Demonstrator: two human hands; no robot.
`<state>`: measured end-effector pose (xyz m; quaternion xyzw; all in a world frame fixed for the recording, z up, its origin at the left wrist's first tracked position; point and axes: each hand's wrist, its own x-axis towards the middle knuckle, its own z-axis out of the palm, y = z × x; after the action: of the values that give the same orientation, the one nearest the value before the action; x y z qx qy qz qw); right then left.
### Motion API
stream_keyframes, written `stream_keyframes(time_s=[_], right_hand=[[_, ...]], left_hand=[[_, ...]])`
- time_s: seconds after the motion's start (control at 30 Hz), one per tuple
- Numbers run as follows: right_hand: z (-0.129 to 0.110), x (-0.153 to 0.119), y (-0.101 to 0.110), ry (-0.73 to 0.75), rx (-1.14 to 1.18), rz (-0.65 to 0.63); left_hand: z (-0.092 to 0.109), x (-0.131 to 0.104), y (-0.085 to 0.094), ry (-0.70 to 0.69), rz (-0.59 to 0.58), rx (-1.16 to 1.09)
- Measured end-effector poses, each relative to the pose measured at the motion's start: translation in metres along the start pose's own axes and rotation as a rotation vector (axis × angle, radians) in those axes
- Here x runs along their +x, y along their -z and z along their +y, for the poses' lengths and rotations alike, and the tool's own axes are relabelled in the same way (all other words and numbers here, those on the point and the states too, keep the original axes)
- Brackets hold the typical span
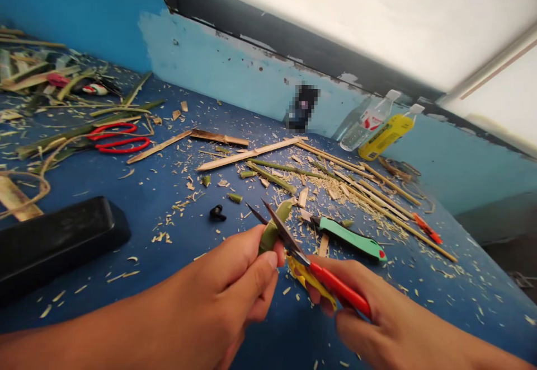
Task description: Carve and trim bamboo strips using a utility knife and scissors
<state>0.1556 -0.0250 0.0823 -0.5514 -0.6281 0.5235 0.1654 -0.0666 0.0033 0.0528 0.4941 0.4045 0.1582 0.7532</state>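
My left hand (241,280) is closed on a short green piece of bamboo (274,227), its tip pointing up and away from me. In my right hand (361,303) is a pair of scissors (293,241) with red and yellow handles. Their dark blades are parted, with the bamboo piece between them. A green utility knife (352,238) lies on the table just beyond my right hand. Part of the left fingers is hidden behind the bamboo.
Shavings and bamboo strips (251,154) litter the blue table (168,280). Red-handled scissors (121,137) and a black case (62,241) lie left. A clear bottle (367,123) and a yellow bottle (388,135) stand by the wall. An orange-handled tool (427,228) lies right.
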Motion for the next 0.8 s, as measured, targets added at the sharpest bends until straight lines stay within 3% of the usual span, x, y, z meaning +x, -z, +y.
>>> stream_keyframes(time_s=[0.3,0.47,0.63,0.73,0.8], right_hand=[[-0.024,0.008,-0.007,-0.067,-0.11,-0.037],[-0.032,0.0,0.0,-0.119,-0.075,-0.048],[-0.01,-0.004,0.015,-0.179,0.289,-0.205],[0.012,0.005,0.019,-0.038,0.402,-0.277],[0.023,0.013,0.019,0.038,0.335,-0.202]], left_hand=[[0.011,-0.003,0.024,0.037,-0.081,0.006],[0.009,-0.007,0.021,0.003,-0.14,-0.096],[0.016,-0.012,0.015,-0.075,-0.079,-0.107],[0.025,-0.012,0.013,-0.101,-0.095,-0.045],[0.031,-0.008,0.012,-0.149,-0.101,0.026]])
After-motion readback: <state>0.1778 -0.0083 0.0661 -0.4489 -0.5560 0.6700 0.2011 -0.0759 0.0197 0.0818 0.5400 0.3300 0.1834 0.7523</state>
